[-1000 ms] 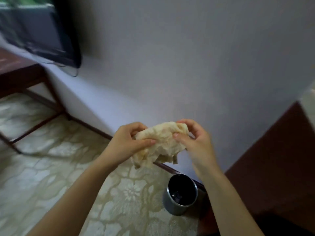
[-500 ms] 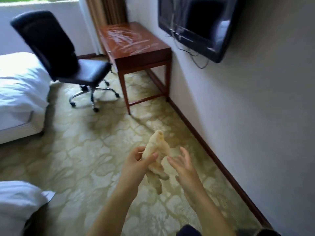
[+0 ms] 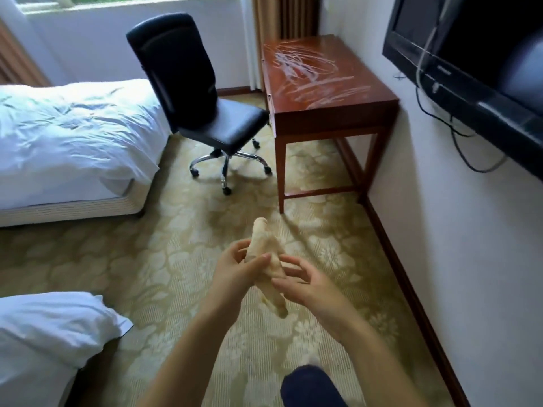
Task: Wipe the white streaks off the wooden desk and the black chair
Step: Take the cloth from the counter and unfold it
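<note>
A bunched beige cloth (image 3: 266,257) hangs between my hands above the carpet. My left hand (image 3: 235,268) grips it with fingers and thumb curled round its middle. My right hand (image 3: 305,282) touches the cloth's right side with relaxed, spread fingers. Ahead against the right wall stands the wooden desk (image 3: 346,92), its top covered in white streaks (image 3: 308,71). The black chair (image 3: 199,92) on castors stands to the left of the desk, its seat facing the desk; I make out no streaks on it from here.
A bed with white bedding (image 3: 67,136) is at left, and another white duvet (image 3: 44,333) sits at lower left. A black wall-mounted TV (image 3: 476,48) with hanging cables juts out at upper right. Patterned carpet (image 3: 176,245) runs between me and the desk. My knee (image 3: 311,386) shows at the bottom.
The view swung from the wall and a metal bin to the room, then closer to desk and chair. My right hand let go of the cloth and now just touches it.
</note>
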`<action>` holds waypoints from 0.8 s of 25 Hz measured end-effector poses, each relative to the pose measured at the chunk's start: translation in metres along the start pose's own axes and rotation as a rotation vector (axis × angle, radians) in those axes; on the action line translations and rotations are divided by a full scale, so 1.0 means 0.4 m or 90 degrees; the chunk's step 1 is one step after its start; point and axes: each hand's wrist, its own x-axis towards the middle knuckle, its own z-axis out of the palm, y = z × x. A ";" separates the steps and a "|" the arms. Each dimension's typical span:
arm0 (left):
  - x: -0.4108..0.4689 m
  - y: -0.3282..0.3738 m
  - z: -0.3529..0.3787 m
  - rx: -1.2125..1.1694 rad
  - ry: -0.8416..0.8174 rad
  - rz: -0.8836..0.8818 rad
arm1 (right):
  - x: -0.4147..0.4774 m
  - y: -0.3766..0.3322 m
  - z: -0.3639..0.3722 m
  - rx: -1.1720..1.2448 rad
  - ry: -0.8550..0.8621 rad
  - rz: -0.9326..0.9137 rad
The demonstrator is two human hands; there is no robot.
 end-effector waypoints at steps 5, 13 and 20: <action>0.275 0.142 0.056 -0.041 0.024 0.023 | 0.278 -0.181 -0.147 -0.113 0.022 -0.082; 0.701 0.261 0.092 -0.003 -0.023 0.031 | 0.685 -0.364 -0.297 -0.110 0.193 -0.160; 1.212 0.427 0.068 0.028 -0.050 0.036 | 1.111 -0.543 -0.368 -0.094 0.331 -0.169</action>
